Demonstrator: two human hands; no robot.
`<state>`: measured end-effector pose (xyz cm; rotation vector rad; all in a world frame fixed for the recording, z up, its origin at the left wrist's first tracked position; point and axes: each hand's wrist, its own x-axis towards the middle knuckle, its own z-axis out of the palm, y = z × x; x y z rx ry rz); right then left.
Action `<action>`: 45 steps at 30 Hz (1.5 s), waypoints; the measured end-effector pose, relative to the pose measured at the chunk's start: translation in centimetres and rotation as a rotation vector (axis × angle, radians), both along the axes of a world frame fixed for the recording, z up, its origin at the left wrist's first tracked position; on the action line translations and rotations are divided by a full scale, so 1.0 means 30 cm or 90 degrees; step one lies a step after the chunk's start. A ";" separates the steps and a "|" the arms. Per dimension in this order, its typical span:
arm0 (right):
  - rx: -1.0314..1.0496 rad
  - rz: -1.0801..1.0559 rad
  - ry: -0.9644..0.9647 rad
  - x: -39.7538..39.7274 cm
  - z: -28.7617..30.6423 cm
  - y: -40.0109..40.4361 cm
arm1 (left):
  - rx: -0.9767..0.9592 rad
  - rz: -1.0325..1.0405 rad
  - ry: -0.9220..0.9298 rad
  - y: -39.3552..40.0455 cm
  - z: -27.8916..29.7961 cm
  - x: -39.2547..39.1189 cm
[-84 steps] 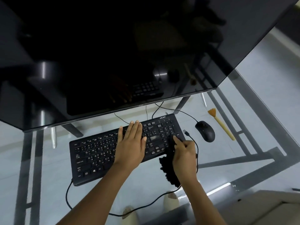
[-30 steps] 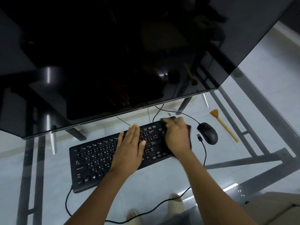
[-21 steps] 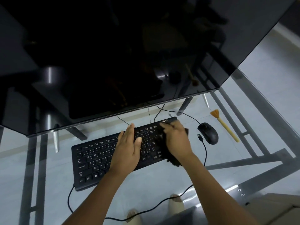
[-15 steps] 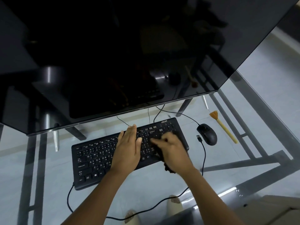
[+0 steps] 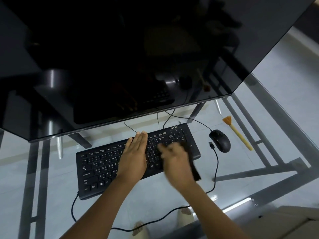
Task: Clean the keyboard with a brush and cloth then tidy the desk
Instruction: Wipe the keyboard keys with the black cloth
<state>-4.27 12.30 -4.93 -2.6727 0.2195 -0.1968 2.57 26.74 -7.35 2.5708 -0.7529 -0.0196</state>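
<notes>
A black keyboard [image 5: 100,166] lies slanted on the glass desk [image 5: 172,197] under the monitor. My left hand [image 5: 134,156] rests flat on its middle keys, fingers straight. My right hand [image 5: 176,161], blurred by motion, grips a black cloth [image 5: 194,168] over the right half of the keys; the cloth's end hangs past the keyboard's front edge. A small brush [image 5: 237,133] with orange bristles and a tan handle lies on the glass to the right of the mouse.
A large dark monitor [image 5: 120,57] overhangs the far side of the desk. A black mouse [image 5: 220,140] sits right of the keyboard, with a loose USB plug [image 5: 211,145] and cable beside it. Metal desk frame bars show through the glass.
My right hand has swept the cloth from the keyboard's top right corner down and leftward across the keys. My left hand has stayed flat on the keyboard.
</notes>
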 end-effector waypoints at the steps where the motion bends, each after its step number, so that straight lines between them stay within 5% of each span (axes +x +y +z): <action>1: 0.015 0.080 0.012 -0.013 -0.003 0.021 | 0.007 0.000 0.003 0.000 0.000 -0.001; 3: 0.060 0.040 0.017 0.006 -0.001 -0.042 | 0.010 -0.006 0.002 -0.005 0.004 -0.001; 7: 0.029 -0.299 -0.025 0.063 -0.023 -0.164 | 0.015 -0.017 -0.013 0.004 0.005 -0.004; 11: -0.030 -0.008 -0.026 0.065 -0.019 -0.075 | 0.024 -0.013 -0.007 -0.001 0.009 -0.005; 15: 0.078 -0.333 -0.005 0.168 -0.008 -0.198 | 0.034 -0.027 -0.034 0.002 -0.004 0.003; 17: 0.079 -0.277 -0.014 0.192 0.017 -0.155 | 0.041 -0.023 -0.044 0.002 -0.011 0.005; 20: -0.002 -0.021 -0.008 0.174 -0.011 -0.094 | 0.051 -0.017 -0.058 -0.005 -0.012 0.004; 25: 0.021 -0.284 -0.003 0.204 -0.014 -0.234 | 0.056 -0.021 -0.073 -0.001 -0.009 0.009; 30: -0.010 0.095 0.047 0.122 0.015 -0.102 | 0.068 -0.012 -0.083 0.001 -0.015 0.003; 35: 0.047 -0.197 -0.017 0.114 -0.015 -0.234 | 0.071 -0.019 -0.070 0.008 -0.016 0.006; 40: 0.003 0.265 -0.001 0.003 -0.024 -0.074 | 0.086 -0.029 -0.037 0.020 0.000 0.019; 45: 0.083 0.072 -0.060 -0.014 -0.003 -0.161 | 0.117 0.083 -0.025 0.177 0.008 0.004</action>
